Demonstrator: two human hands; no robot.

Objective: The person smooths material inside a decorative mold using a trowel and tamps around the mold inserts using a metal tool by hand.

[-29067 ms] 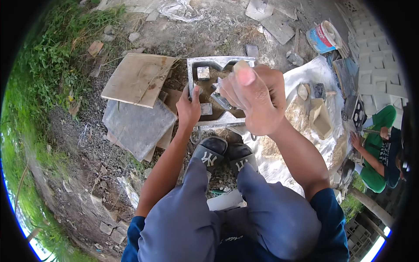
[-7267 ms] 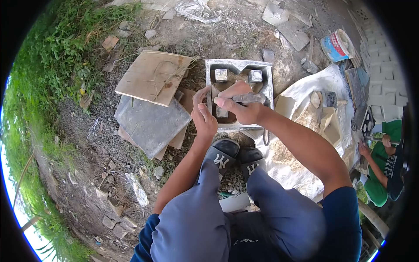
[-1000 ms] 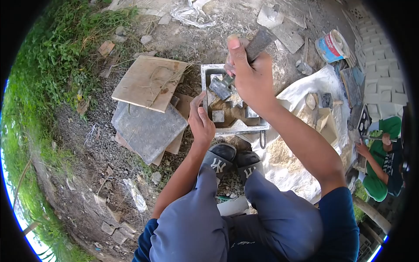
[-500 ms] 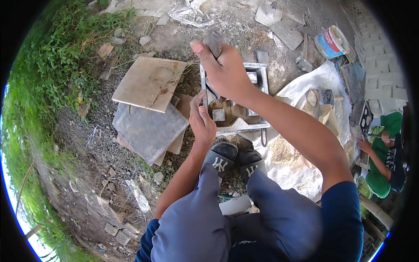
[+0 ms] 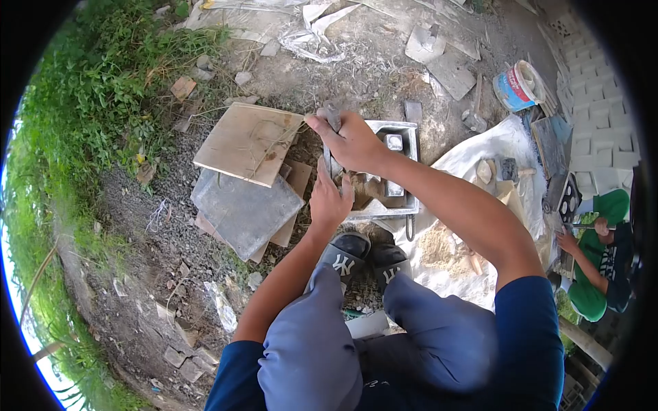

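Note:
My right hand is wrapped round the handle of a grey trowel-like tool. Its narrow lower part points down past my fist along the left wall of a grey metal mould. My left hand is at that wall, fingers stretched out and thumb apart, close beside the tool's lower end; whether it touches the tool I cannot tell. Inside the mould stand metal square blocks, with brown sandy material around them. My right hand and forearm hide part of the mould.
Left of the mould lie stacked boards, a tan one over a grey slab. To the right, a white sheet bears sand and stones. A paint bucket stands farther back. Another person works at the far right.
My right hand and the tool have moved down, nearer my left hand, against the mould. The view has shifted slightly, and the left thumb now stands farther from the fingers.

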